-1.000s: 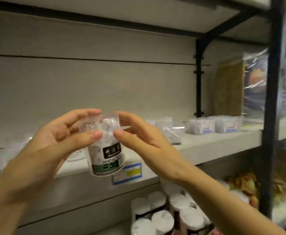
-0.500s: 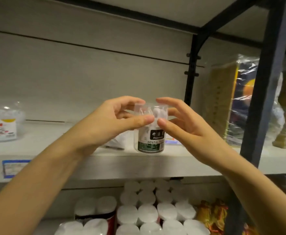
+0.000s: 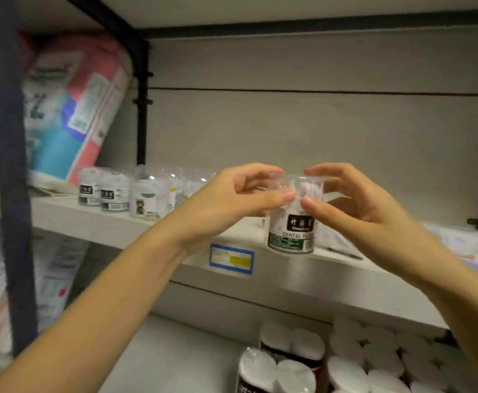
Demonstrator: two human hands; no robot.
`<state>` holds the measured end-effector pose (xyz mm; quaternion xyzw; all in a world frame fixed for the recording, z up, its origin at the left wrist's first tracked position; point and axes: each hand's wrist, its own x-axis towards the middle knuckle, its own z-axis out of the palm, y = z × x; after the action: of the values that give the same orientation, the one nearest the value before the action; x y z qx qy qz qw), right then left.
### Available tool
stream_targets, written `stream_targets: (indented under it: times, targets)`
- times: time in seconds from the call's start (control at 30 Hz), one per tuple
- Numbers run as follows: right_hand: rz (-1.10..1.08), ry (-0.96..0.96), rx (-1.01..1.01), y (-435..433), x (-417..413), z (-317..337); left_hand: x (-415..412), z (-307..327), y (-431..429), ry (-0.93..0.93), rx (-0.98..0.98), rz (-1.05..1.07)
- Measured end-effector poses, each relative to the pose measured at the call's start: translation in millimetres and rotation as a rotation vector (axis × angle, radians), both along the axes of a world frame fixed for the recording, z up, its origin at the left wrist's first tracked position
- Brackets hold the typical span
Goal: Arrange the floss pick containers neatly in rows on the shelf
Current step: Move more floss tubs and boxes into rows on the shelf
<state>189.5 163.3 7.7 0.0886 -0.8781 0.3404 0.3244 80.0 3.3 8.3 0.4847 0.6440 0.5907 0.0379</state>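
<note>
1. Head view: my left hand [image 3: 232, 199] and right hand [image 3: 354, 205] pinch the clear floss pick container [image 3: 291, 219] between thumbs and fingers, upright at the shelf [image 3: 175, 236] front edge
2. Left of it stand two matching containers [image 3: 101, 191]; a price tag [image 3: 231, 258] sits below

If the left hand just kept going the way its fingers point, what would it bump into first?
The left hand points rightward, and its fingertips already touch the floss container it holds. Past that, it would likely meet the right hand gripping the other side. Depth is hard to judge here.
</note>
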Motion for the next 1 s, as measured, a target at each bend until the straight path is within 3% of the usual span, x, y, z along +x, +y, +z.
stream_targets:
  times: [0.47,0.73,1.0]
  targets:
    - [-0.017,0.069,-0.01,-182.1,-174.3,8.7,-167.6,27.4,-192.3,0.172,-0.078,0.13]
    - [-0.054,0.031,0.04,-230.4,-230.1,20.2,-221.8,33.8,-238.8,0.247,-0.134,0.192]
    - [-0.167,-0.024,0.191,-263.2,-284.7,12.8,-270.0,35.4,-269.2,0.42,-0.36,0.252]
